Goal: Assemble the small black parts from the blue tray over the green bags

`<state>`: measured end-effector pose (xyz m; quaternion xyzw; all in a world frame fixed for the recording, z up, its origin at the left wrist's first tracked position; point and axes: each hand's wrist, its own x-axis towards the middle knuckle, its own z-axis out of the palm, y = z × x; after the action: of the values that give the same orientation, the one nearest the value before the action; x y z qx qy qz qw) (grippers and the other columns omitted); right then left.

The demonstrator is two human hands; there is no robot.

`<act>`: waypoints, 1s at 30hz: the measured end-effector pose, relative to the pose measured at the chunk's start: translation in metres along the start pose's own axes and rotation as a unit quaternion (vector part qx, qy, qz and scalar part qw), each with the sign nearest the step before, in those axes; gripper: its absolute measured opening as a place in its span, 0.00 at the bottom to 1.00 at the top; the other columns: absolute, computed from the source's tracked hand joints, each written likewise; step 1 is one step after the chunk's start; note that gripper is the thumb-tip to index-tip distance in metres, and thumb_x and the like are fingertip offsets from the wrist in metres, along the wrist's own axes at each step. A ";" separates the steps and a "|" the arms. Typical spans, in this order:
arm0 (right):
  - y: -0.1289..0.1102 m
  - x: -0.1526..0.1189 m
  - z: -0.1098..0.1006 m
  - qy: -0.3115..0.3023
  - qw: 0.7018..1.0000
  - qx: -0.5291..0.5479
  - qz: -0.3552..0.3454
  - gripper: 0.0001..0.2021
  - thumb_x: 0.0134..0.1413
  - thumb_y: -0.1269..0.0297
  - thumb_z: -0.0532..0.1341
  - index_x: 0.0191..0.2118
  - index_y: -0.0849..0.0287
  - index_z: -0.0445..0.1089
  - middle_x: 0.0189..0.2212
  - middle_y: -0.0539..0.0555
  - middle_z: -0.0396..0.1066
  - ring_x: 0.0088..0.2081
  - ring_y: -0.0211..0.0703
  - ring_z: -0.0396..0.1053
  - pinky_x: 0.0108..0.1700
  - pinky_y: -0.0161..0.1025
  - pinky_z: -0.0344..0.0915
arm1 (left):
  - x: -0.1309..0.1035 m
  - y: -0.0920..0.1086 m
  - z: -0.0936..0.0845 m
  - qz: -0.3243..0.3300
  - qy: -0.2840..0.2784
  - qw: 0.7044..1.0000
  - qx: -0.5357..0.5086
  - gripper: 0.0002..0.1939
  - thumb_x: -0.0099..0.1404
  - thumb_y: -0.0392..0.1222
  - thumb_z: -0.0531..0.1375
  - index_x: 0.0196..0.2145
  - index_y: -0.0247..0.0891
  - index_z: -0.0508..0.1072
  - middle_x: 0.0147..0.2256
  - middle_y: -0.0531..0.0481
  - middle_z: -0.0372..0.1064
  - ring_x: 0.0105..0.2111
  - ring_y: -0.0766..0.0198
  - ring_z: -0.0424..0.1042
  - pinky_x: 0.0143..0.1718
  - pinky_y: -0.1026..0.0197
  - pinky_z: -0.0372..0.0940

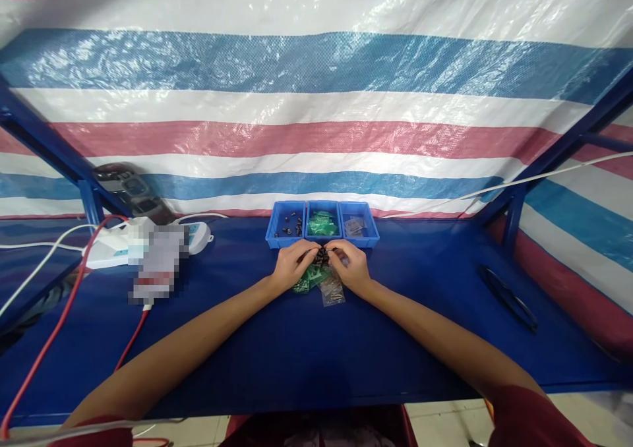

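Observation:
My left hand (295, 264) and my right hand (350, 266) face each other just in front of three small blue bins, thumbs and forefingers pinched. A cluster of small dark parts (321, 256) lies between the fingertips; whatever each pinch holds is too small to make out. Below the fingers are green packets (311, 279) and a clear plastic bag (333, 293) with small metal pieces inside. Small black parts sit in the left bin (277, 214). Green packets (322, 223) fill the middle bin, and clear packets (354, 226) lie in the right bin (368, 219).
On the blue table (420, 361), a power strip (200, 237) with white and red cables (74, 289) occupies the left side, beside a blurred-out object (158, 262). A dark bag-like object (131, 190) stands behind. Black glasses (508, 297) lie at right. Striped sheeting (316, 137) closes the back.

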<state>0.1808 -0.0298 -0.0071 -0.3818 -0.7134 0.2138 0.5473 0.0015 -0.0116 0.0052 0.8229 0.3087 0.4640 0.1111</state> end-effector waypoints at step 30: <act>-0.001 0.000 0.000 -0.011 1.000 -0.024 -0.015 0.12 0.63 0.60 0.51 0.43 0.58 0.70 0.32 0.55 0.69 0.29 0.40 0.68 0.33 0.37 0.67 | -0.003 -0.003 0.000 0.010 -0.006 1.000 -0.002 0.10 0.67 0.39 0.52 0.40 0.37 0.72 0.34 0.47 0.73 0.35 0.63 0.72 0.37 0.62 0.67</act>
<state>0.1808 -0.0303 -0.0059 -0.3819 -0.7295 0.1929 0.5336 -0.0013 -0.0110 0.0014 0.8282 0.2989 0.4611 0.1101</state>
